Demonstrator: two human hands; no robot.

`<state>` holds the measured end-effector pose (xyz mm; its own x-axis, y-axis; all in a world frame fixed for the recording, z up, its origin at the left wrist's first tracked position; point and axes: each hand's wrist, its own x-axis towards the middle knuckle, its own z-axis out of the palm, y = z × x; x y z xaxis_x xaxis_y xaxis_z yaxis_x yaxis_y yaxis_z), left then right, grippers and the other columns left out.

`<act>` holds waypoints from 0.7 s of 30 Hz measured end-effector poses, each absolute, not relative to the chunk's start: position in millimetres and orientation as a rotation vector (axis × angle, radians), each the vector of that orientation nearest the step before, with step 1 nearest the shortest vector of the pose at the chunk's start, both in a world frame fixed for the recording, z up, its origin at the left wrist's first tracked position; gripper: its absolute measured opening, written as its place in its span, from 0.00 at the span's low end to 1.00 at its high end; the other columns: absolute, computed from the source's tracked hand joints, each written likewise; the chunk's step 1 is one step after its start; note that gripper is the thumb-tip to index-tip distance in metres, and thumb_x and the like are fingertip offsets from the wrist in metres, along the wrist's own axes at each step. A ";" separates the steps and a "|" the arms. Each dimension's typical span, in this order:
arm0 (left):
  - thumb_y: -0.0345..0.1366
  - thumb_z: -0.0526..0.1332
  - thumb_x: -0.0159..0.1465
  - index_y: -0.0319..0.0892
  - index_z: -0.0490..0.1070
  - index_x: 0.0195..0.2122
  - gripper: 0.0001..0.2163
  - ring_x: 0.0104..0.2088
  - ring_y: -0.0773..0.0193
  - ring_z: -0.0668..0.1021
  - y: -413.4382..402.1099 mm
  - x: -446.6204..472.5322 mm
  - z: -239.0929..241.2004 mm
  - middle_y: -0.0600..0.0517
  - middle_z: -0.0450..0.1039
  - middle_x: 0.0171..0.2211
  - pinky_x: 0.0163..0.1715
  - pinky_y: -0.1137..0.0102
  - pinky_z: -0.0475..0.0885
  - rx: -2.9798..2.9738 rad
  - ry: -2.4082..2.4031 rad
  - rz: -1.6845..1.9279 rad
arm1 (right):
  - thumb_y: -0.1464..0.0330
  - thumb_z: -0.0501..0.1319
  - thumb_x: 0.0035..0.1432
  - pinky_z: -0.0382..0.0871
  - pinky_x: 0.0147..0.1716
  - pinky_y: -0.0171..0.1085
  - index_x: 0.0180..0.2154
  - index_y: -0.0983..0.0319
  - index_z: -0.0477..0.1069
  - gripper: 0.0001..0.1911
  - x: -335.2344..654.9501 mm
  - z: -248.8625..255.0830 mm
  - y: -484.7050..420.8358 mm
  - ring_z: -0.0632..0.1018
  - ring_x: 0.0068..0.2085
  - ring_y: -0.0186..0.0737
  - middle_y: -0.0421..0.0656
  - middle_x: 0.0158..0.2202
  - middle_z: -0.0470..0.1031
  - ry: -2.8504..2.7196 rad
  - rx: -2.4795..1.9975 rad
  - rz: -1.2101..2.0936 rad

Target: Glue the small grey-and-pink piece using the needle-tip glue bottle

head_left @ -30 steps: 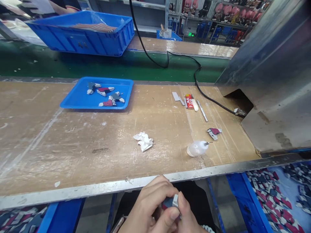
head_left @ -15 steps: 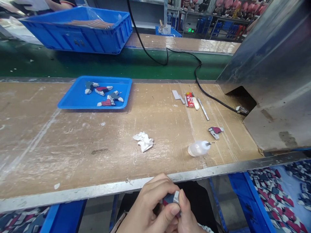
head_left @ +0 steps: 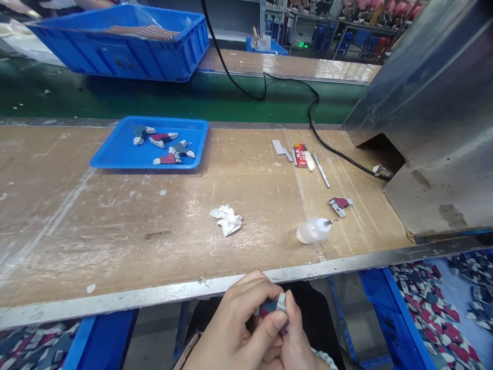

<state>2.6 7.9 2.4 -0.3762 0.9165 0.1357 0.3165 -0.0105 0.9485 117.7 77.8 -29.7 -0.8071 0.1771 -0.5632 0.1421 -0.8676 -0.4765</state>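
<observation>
Wooden bench (head_left: 115, 231): we sit at its metal front edge, and it is the biggest thing in front of us.
Metal housing (head_left: 435, 113): one, at the far right, with a black cable (head_left: 308, 108) running into its opening.
Blue crate (head_left: 119, 43): one, on the green belt behind the bench.
Blue tray (head_left: 119, 154): one, far left; we count four small red, grey and white parts in it, which we judge finished.
Bins below: blue bins under the bench edge hold many more such parts; too many to count.
Our hands: left hand (head_left: 234, 329) and right hand (head_left: 296, 344) meet below the bench edge, both pinched tight on one small part (head_left: 272, 307), pressed between thumbs and fingers.
Progress: we judge this piece as mid-work, with many left to do.
Glue bottle (head_left: 313, 229): one, lying on its side, nozzle pointing right.
Loose part (head_left: 339, 205): one, just beyond the bottle.
Crumpled tissue (head_left: 227, 220): one, mid-bench.
Small tools (head_left: 302, 156): a red packet, a blade and a thin metal pen, close together.
</observation>
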 end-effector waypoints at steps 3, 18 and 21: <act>0.43 0.58 0.73 0.46 0.73 0.45 0.08 0.34 0.64 0.76 8.0 3.3 2.6 0.52 0.73 0.34 0.37 0.71 0.70 1.297 1.749 1.397 | 0.32 0.62 0.47 0.73 0.37 0.38 0.37 0.61 0.74 0.39 115.5 -32.9 73.4 0.76 0.32 0.41 0.40 0.28 0.72 -0.718 -0.986 2.801; 0.41 0.58 0.72 0.45 0.72 0.44 0.07 0.34 0.64 0.74 10.2 3.5 1.1 0.52 0.72 0.33 0.35 0.70 0.68 1.294 1.727 1.356 | 0.36 0.62 0.53 0.68 0.57 0.43 0.48 0.62 0.77 0.39 109.9 -37.1 68.0 0.76 0.54 0.50 0.47 0.47 0.79 -0.497 -0.789 2.846; 0.41 0.57 0.73 0.45 0.72 0.44 0.08 0.34 0.64 0.74 10.3 3.3 1.6 0.52 0.72 0.33 0.35 0.70 0.69 1.292 1.716 1.346 | 0.35 0.61 0.53 0.70 0.54 0.44 0.48 0.63 0.76 0.39 110.2 -36.6 68.3 0.78 0.52 0.50 0.48 0.47 0.79 -0.502 -0.773 2.850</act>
<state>3.3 10.3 1.6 -0.3484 0.9312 0.1070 0.3254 0.0131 0.9455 110.2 68.3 -36.6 -0.8569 0.2247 -0.4639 -0.0527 -0.9335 -0.3548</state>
